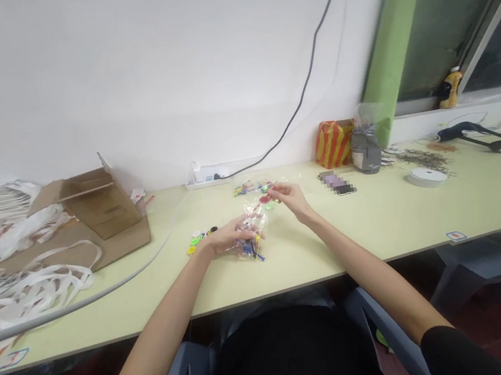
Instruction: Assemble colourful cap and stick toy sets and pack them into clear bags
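My left hand [230, 237] grips the lower end of a small clear plastic bag [252, 229] holding several coloured plastic pieces in red, blue and yellow. My right hand [291, 198] pinches the bag's upper end, fingers closed near a green and red piece. The bag stretches between both hands just above the pale yellow table [373, 231]. Loose green, yellow and black round pieces [199, 239] lie just left of my left hand. A second small pile of coloured pieces [250, 187] lies behind the hands.
An open cardboard box [100, 206] and white strips [22, 289] fill the left. A white power strip [207, 175] sits by the wall. A phone [337, 182], striped bag [333, 143], grey container [366, 150] and tape roll [427, 176] stand to the right.
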A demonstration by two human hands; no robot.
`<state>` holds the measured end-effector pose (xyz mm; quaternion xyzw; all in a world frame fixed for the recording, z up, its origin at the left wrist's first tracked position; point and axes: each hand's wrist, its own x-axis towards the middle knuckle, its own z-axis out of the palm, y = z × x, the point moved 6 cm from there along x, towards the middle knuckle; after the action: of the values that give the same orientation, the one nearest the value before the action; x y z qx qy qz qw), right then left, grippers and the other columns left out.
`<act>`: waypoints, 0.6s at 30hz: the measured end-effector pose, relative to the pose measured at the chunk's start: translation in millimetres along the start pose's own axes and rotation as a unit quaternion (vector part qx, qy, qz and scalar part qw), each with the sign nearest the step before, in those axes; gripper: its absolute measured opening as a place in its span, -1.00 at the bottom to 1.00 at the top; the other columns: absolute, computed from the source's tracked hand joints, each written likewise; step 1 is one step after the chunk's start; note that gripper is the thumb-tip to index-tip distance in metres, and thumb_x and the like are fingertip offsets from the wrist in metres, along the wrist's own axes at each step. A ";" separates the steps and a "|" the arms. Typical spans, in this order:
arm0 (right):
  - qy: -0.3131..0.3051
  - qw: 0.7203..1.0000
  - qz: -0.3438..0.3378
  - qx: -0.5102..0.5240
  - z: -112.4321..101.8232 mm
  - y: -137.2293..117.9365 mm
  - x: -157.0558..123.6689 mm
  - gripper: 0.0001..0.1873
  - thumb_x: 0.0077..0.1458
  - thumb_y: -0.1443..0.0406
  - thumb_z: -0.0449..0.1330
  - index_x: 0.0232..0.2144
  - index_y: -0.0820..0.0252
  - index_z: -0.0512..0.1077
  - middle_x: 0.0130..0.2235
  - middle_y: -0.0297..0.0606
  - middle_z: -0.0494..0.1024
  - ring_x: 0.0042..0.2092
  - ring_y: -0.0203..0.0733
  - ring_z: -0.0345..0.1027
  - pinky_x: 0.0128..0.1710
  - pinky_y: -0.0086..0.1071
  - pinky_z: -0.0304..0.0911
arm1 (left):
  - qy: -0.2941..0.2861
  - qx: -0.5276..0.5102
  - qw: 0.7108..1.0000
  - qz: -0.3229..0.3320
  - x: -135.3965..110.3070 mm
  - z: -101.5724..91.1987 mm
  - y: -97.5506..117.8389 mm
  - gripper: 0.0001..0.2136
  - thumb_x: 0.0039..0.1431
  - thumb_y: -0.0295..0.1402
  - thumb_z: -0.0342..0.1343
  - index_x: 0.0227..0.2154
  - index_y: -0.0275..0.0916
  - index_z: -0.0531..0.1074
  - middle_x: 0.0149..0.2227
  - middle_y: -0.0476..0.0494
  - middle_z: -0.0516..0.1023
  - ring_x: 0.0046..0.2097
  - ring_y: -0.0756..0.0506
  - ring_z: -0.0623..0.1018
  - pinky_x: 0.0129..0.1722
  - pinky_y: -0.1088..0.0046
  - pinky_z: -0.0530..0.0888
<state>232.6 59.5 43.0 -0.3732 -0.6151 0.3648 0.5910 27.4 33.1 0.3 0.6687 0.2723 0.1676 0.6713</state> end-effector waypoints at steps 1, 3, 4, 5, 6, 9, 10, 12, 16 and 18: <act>-0.032 0.999 0.004 0.001 6.1 -0.4 -1.6 -0.60 0.01 -0.03 0.34 -0.34 0.20 0.55 -0.35 -0.17 0.64 -0.28 -0.10 0.50 -0.27 -0.31 0.32 | 0.001 -0.004 1.000 0.003 0.6 -0.3 -0.4 -0.20 0.11 -0.28 0.34 0.35 -0.10 0.07 -0.02 -0.38 0.57 -0.25 -0.16 0.65 -0.55 0.55 0.45; -0.085 0.996 0.002 0.010 15.5 -2.7 -5.2 -0.59 0.00 -0.03 0.36 -0.33 0.19 0.57 -0.32 -0.16 0.66 -0.21 -0.05 0.53 -0.18 -0.26 0.34 | 0.007 -0.008 1.000 0.012 1.4 -1.3 -1.1 -0.20 0.08 -0.31 0.36 0.34 -0.12 0.11 -0.04 -0.36 0.57 -0.26 -0.15 0.64 -0.48 0.51 0.49; -0.105 0.994 0.000 0.010 18.6 -4.1 -6.9 -0.58 0.00 -0.04 0.36 -0.30 0.19 0.59 -0.30 -0.16 0.67 -0.19 -0.04 0.53 -0.14 -0.25 0.34 | 0.011 -0.007 1.000 0.017 1.5 -1.6 -1.2 -0.21 0.06 -0.33 0.37 0.33 -0.14 0.14 -0.06 -0.34 0.58 -0.26 -0.14 0.64 -0.44 0.49 0.50; -0.123 0.992 -0.002 0.008 20.9 -5.6 -8.5 -0.57 0.03 -0.04 0.34 -0.27 0.19 0.60 -0.28 -0.15 0.67 -0.17 -0.03 0.53 -0.12 -0.24 0.34 | 0.016 -0.006 1.000 0.023 1.3 -1.8 -0.9 -0.22 0.04 -0.34 0.38 0.31 -0.15 0.17 -0.09 -0.32 0.58 -0.26 -0.13 0.63 -0.42 0.47 0.51; -0.139 0.990 -0.004 0.003 22.5 -7.1 -9.9 -0.55 0.06 -0.05 0.32 -0.21 0.19 0.61 -0.26 -0.15 0.68 -0.16 -0.03 0.53 -0.12 -0.24 0.33 | 0.018 -0.005 0.999 0.027 0.9 -1.4 -0.4 -0.22 0.04 -0.35 0.39 0.31 -0.16 0.19 -0.10 -0.30 0.58 -0.27 -0.12 0.63 -0.41 0.47 0.51; -0.162 0.987 -0.015 -0.013 23.5 -12.3 -12.2 -0.48 0.20 -0.09 0.17 -0.04 0.17 0.57 -0.17 -0.13 0.67 -0.10 -0.04 0.49 -0.13 -0.26 0.30 | 0.013 0.003 1.000 0.025 -0.5 2.5 1.8 -0.22 0.05 -0.35 0.37 0.32 -0.13 0.16 -0.11 -0.29 0.58 -0.30 -0.11 0.62 -0.48 0.52 0.47; -0.156 0.987 -0.025 -0.019 22.3 -13.9 -11.8 -0.47 0.24 -0.08 0.12 -0.01 0.15 0.56 -0.13 -0.13 0.67 -0.06 -0.05 0.47 -0.12 -0.27 0.30 | 0.012 0.004 0.999 0.029 -0.5 3.8 3.6 -0.21 0.06 -0.35 0.36 0.33 -0.12 0.15 -0.11 -0.29 0.57 -0.31 -0.11 0.61 -0.50 0.53 0.45; -0.125 0.990 -0.050 -0.035 17.9 -15.5 -9.3 -0.50 0.28 -0.05 0.08 0.02 0.12 0.53 0.00 -0.15 0.61 0.03 -0.05 0.42 -0.08 -0.27 0.29 | 0.023 -0.001 0.998 0.053 0.9 3.7 8.7 -0.21 0.07 -0.35 0.35 0.33 -0.12 0.13 -0.11 -0.30 0.57 -0.28 -0.12 0.62 -0.50 0.54 0.44; -0.012 0.988 -0.082 -0.128 2.1 -3.0 -1.2 -0.59 0.30 0.09 0.08 0.07 0.12 0.46 0.15 -0.12 0.47 0.04 -0.06 0.36 -0.05 -0.25 0.30 | 0.114 -0.017 0.980 0.160 5.2 -12.6 20.8 -0.19 -0.01 -0.40 0.41 0.30 -0.14 0.17 0.01 -0.32 0.55 -0.09 -0.16 0.60 -0.25 0.43 0.52; 0.031 0.970 -0.077 -0.231 -5.3 9.6 1.5 -0.61 0.29 0.22 0.05 0.09 0.15 0.44 0.13 -0.07 0.45 0.05 -0.02 0.32 -0.02 -0.20 0.29 | 0.167 -0.016 0.966 0.197 6.1 -24.2 22.3 -0.16 -0.08 -0.43 0.45 0.28 -0.15 0.20 0.06 -0.33 0.53 -0.02 -0.17 0.58 -0.09 0.35 0.52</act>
<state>238.1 65.3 35.3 -0.4620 -0.6910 0.1551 0.5338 21.1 57.2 22.5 0.6612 0.2405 0.4103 0.5802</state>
